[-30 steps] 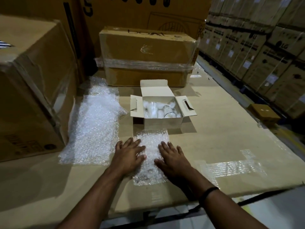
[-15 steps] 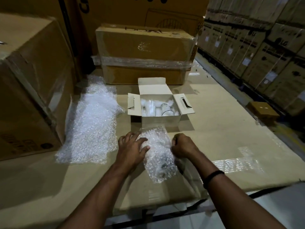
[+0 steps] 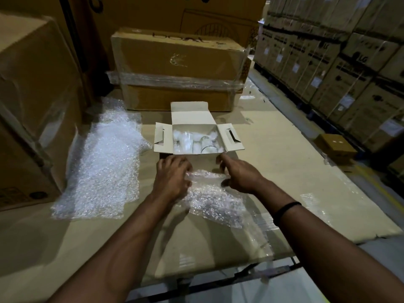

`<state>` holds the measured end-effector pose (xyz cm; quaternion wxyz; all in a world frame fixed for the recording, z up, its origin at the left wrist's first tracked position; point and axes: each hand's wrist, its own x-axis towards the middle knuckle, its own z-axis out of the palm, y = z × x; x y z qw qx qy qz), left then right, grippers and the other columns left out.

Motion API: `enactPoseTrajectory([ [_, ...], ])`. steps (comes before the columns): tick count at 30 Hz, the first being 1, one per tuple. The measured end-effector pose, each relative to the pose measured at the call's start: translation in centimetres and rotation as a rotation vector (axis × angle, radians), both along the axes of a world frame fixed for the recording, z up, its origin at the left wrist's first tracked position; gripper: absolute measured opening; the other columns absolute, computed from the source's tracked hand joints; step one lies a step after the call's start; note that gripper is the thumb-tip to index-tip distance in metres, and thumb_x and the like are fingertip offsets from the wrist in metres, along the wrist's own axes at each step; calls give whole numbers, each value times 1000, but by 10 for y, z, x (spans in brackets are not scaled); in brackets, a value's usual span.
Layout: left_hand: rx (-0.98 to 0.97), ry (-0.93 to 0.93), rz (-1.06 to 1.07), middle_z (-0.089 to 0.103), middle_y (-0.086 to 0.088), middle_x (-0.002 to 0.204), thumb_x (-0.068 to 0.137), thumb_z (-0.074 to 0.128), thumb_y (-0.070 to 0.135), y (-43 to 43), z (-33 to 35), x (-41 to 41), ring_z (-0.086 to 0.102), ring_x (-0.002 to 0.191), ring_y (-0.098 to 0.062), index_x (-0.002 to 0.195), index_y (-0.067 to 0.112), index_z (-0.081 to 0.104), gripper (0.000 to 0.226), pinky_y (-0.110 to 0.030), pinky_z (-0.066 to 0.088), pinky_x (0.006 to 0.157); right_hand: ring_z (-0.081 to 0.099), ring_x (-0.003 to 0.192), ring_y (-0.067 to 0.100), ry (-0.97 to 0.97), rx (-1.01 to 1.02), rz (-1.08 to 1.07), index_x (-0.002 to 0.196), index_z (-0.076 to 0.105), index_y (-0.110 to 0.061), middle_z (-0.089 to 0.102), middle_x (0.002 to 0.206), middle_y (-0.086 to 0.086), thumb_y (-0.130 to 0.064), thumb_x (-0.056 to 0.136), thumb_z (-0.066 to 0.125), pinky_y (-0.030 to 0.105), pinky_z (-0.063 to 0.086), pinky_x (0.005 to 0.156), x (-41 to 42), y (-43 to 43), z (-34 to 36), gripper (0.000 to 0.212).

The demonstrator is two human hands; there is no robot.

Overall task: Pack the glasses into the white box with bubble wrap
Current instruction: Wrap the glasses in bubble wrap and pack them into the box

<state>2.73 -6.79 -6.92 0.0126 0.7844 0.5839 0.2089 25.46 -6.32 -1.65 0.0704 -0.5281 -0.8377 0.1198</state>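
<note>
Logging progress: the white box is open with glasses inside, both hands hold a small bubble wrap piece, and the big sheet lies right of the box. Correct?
Not quite. The head view shows the big sheet left of the white box, not right. The rest holds: box open, glasses inside, left hand and right hand holding the small bubble wrap piece.
</note>
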Motion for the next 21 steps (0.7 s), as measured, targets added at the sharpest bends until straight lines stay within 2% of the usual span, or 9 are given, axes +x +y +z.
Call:
enactPoseTrajectory([
  [1, 44, -25, 24, 59, 2, 119, 72, 80, 25, 0, -2, 1, 47, 115, -25, 102, 24, 63, 35, -39, 27, 95, 54, 86, 15, -42, -21, -22, 120, 44, -19, 61, 108, -4, -13, 76, 79, 28, 38, 65, 5, 0, -3, 57],
  [4, 204, -100, 36, 61, 3, 84, 62, 71, 4, 0, -8, 1, 53, 80, -24, 78, 22, 59, 27, -37, 35, 76, 57, 85, 27, -144, 116, -79, 101, 52, -21, 64, 101, 1, -1, 76, 65, 31, 36, 62, 14, 0, -18, 35],
  [6, 282, -150, -7, 57, 2, 74, 63, 52, 4, -2, -9, 0, 51, 70, -25, 71, 20, 56, 18, -35, 36, 68, 55, 76, 33, -105, 278, -116, 85, 57, -18, 62, 87, 6, 7, 69, 57, 33, 35, 58, 15, 1, -22, 30],
  [8, 286, -175, -33, 54, 0, 71, 58, 50, 3, -3, -8, -4, 50, 65, -26, 69, 18, 53, 19, -32, 34, 62, 53, 68, 34, -71, 392, -110, 76, 60, -15, 59, 77, 8, 10, 61, 60, 34, 40, 54, 13, 0, -24, 29],
  [11, 221, -162, -21, 58, 0, 82, 47, 68, -2, -6, -11, -13, 54, 72, -26, 80, 18, 56, 40, -31, 36, 63, 54, 72, 30, -96, 504, -30, 73, 62, -14, 63, 82, 8, 5, 55, 66, 33, 41, 61, 6, -14, -36, 27],
  [13, 154, -131, -70, 60, 0, 114, 57, 69, 9, -11, -15, -20, 55, 102, -22, 109, 20, 59, 54, -36, 42, 84, 56, 82, 31, -90, 482, 58, 76, 59, -14, 66, 95, 9, -6, 55, 68, 35, 41, 67, 4, -25, -48, 24],
  [15, 128, -96, -186, 50, -2, 139, 61, 59, 20, -14, -17, -30, 45, 124, -23, 128, 19, 55, 68, -40, 34, 98, 58, 95, 31, -101, 395, 157, 79, 58, -16, 68, 107, 7, -23, 54, 68, 36, 43, 74, 5, -32, -61, 28],
  [19, 56, -66, -311, 65, 5, 122, 60, 54, 30, -18, -24, -42, 58, 114, -24, 98, 24, 72, 43, -38, 36, 92, 58, 113, 24, -170, 212, 224, 88, 65, -21, 67, 117, -5, -31, 73, 59, 35, 39, 90, 13, -35, -74, 19],
  [21, -26, -83, -305, 70, 10, 115, 68, 59, 43, -19, -31, -51, 64, 109, -16, 90, 28, 75, 31, -36, 37, 91, 57, 112, 24, -165, 133, 226, 97, 65, -19, 67, 112, -3, -37, 78, 47, 37, 39, 94, 17, -35, -71, 32],
])
